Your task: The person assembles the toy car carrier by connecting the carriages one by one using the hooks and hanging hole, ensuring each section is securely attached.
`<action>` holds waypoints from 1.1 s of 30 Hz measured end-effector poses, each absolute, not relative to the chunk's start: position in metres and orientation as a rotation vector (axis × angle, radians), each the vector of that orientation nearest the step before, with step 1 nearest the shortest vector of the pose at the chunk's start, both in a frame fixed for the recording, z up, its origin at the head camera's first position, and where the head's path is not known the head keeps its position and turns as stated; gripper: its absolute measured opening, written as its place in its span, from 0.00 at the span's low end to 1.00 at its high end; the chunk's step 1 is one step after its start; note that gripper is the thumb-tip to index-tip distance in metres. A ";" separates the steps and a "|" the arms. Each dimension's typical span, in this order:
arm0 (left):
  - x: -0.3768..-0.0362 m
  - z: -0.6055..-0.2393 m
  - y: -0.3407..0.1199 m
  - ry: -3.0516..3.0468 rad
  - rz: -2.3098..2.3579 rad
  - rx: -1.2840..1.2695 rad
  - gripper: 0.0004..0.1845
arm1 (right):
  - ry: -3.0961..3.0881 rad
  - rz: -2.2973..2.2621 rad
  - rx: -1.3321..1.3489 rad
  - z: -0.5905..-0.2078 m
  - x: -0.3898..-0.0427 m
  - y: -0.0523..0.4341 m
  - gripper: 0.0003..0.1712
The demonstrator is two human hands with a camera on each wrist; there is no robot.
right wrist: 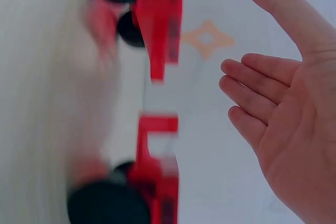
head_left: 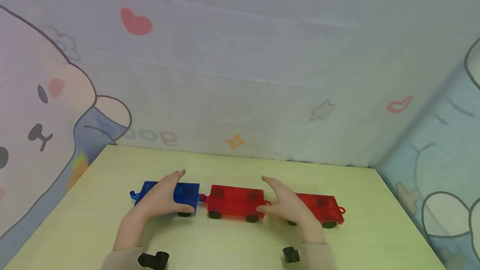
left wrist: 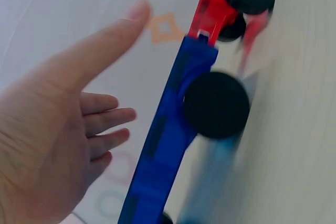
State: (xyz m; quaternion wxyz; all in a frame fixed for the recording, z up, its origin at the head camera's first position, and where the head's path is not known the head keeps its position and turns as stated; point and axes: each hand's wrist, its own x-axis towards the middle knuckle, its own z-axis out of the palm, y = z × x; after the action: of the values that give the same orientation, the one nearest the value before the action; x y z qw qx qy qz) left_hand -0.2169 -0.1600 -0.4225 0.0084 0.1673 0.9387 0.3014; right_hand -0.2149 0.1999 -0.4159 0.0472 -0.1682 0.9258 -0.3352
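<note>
A blue toy train car (head_left: 187,193) is joined end to end with a red toy train car (head_left: 235,201). Over the blue car is my left hand (head_left: 159,197), its fingers extended; the left wrist view shows the hand apart from the blue car's side (left wrist: 157,150). My right hand (head_left: 290,206) hovers over the space between the middle red car and a second red car (head_left: 324,207), partly covering both. In the right wrist view its fingers are loosely extended and hold nothing. There a red coupling loop (right wrist: 157,123) stands apart from the other red car.
All three cars stand in a row on a pale wooden table (head_left: 232,245). Behind it hangs a printed cloth (head_left: 243,74) with hearts and stars. A blue hook (head_left: 133,195) sticks out at the row's left end, a red loop (head_left: 342,210) at the right.
</note>
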 end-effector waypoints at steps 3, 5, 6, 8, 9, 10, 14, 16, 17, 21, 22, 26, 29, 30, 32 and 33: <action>-0.216 -0.421 -0.151 2.983 0.926 0.569 0.56 | 2.855 -1.043 -0.509 -0.413 -0.215 0.214 0.47; -0.216 -0.421 -0.144 3.003 0.935 0.590 0.54 | 2.865 -1.046 -0.490 -0.412 -0.214 0.226 0.48; -0.216 -0.422 -0.140 3.015 0.941 0.598 0.53 | 2.868 -1.047 -0.468 -0.412 -0.213 0.231 0.49; -0.218 -0.424 -0.132 3.033 0.959 0.609 0.51 | 2.889 -1.024 -0.425 -0.412 -0.211 0.242 0.51; -0.218 -0.424 -0.127 3.040 0.978 0.614 0.51 | 2.893 -1.009 -0.407 -0.412 -0.209 0.247 0.52; -0.219 -0.424 -0.122 3.045 0.989 0.618 0.51 | 2.900 -0.997 -0.385 -0.413 -0.209 0.252 0.53; -0.222 -0.425 -0.100 3.043 1.046 0.616 0.52 | 2.927 -0.969 -0.337 -0.416 -0.207 0.272 0.53; -0.223 -0.427 -0.088 3.025 1.072 0.608 0.53 | 2.925 -0.987 -0.320 -0.420 -0.209 0.282 0.54; -0.224 -0.429 -0.082 3.016 1.079 0.605 0.53 | 2.922 -0.996 -0.309 -0.423 -0.210 0.287 0.54; -0.224 -0.435 -0.062 2.972 1.108 0.600 0.55 | 2.906 -1.032 -0.268 -0.433 -0.213 0.305 0.55; -0.224 -0.437 -0.058 2.962 1.115 0.603 0.56 | 2.902 -1.037 -0.255 -0.435 -0.213 0.308 0.54; -0.223 -0.443 -0.047 2.915 1.139 0.593 0.57 | 2.894 -1.046 -0.228 -0.441 -0.212 0.318 0.54; -0.223 -0.448 -0.044 2.895 1.129 0.585 0.58 | 2.873 -1.065 -0.224 -0.443 -0.213 0.321 0.54; -0.223 -0.449 -0.044 2.892 1.120 0.587 0.59 | 2.862 -1.074 -0.221 -0.444 -0.213 0.321 0.54; -0.223 -0.451 -0.044 2.892 1.102 0.601 0.58 | 2.845 -1.089 -0.217 -0.445 -0.213 0.322 0.53; -0.224 -0.451 -0.043 2.894 1.087 0.605 0.58 | 2.839 -1.096 -0.217 -0.445 -0.213 0.322 0.53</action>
State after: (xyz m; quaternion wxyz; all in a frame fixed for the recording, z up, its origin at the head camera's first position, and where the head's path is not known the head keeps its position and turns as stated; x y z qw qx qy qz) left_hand -0.2236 -0.0434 -0.4512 -0.0042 0.1922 0.9186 0.3452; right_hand -0.2125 0.3218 -0.4452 0.0454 -0.0711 0.9296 -0.3588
